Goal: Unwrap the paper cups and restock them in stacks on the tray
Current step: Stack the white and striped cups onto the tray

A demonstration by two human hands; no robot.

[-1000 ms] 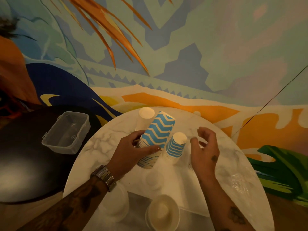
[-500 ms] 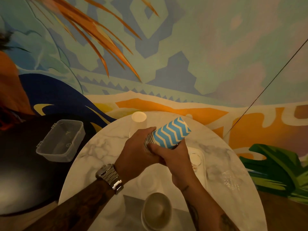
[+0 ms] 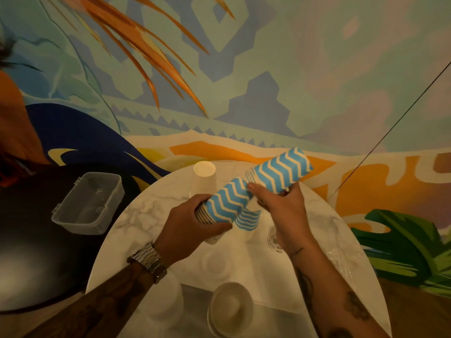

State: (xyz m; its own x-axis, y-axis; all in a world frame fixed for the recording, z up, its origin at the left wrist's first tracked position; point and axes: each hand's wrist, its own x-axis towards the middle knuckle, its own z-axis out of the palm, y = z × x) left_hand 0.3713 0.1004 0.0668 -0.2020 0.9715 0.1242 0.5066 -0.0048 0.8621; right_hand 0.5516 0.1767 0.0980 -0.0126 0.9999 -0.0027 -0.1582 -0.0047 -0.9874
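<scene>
A single wide-angle view, worn on the person's head, looks forward and steeply down across the round marble desk (image 3: pixel 151 215) from its near edge, close enough that the left hand (image 3: pixel 188 225) and right hand (image 3: pixel 285 211) sit large at mid-frame. It faces the painted wall (image 3: pixel 292 69) beyond the desk's far edge — that wall fills the frame's upper half

Clear plastic box (image 3: pixel 89 203) on black table (image 3: pixel 29 240), painted mural wall (image 3: pixel 292 69)
</scene>
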